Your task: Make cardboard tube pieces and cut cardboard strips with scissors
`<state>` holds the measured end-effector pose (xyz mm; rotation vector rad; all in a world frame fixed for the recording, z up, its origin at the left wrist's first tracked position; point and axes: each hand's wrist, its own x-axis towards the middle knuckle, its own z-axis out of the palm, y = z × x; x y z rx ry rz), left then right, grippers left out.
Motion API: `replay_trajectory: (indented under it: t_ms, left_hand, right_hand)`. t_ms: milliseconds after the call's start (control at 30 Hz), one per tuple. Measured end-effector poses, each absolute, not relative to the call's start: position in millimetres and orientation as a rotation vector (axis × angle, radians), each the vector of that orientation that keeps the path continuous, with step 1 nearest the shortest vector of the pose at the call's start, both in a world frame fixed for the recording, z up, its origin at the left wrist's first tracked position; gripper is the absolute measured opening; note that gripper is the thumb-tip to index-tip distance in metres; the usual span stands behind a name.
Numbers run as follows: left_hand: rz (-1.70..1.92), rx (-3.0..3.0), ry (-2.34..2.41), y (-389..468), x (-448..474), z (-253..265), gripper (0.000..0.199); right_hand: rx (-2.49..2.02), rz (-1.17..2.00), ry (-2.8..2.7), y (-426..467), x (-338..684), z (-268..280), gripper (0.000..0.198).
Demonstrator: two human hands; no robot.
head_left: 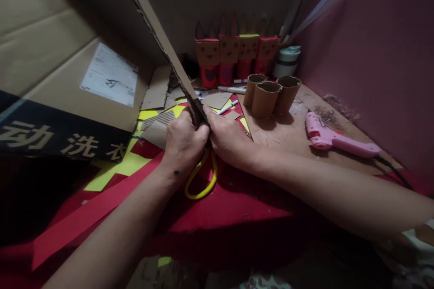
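Observation:
A long, narrow cardboard strip [169, 49] with a rough, torn-looking edge rises up and leftward from between my two fists. My left hand [185, 137] is closed around its lower end, thumb towards the right. Pressed up against it, my right hand [228, 137] also grips that end, which is dark and partly hidden by the fingers. Just beneath my hands shows a yellow loop handle [202, 183], apparently of scissors; whatever it joins is covered by my hands. Under my left forearm lies a red paper strip [101, 203].
At left stands a large cardboard box [68, 67]. Cardboard tubes [266, 101], a pink glue gun [339, 137] and a lidded cup [287, 61] are at right. Several animal-faced tubes [208, 52] line the back. Pens [228, 107], cardboard scraps [156, 95] and yellow paper [117, 169] litter the table.

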<state>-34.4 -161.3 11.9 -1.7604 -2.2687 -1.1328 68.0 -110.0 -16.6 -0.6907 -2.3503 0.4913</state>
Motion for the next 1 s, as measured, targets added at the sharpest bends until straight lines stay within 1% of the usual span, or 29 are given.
replay_trajectory:
  t_ms: [100,233,467,633,867,1000]
  left_hand:
    - [-1.231,-1.720,-2.253,-161,-34,13,0.015]
    - [-1.234,-1.662,-2.286,-162,-33,14,0.024]
    - [-1.254,-1.756,-2.275,-160,-37,13,0.021]
    - [-1.157,-1.798,-2.276,-159,-41,14,0.020]
    - [-1.073,-1.773,-2.316,-159,-41,16,0.016]
    - [-0.786,-1.785,-2.206,-161,-39,12,0.017]
  right_hand:
    - [-0.776,0.425,-2.358,-112,66,-14,0.054]
    - [-0.786,0.390,-2.373,-114,65,-13,0.049]
    - [-0.746,0.588,-2.264,-108,68,-13,0.035]
    - [-0.627,0.731,-2.199,-101,73,-13,0.033]
    - [-0.650,0.619,-2.256,-108,71,-16,0.032]
    - [-0.684,0.639,-2.330,-109,72,-9,0.030]
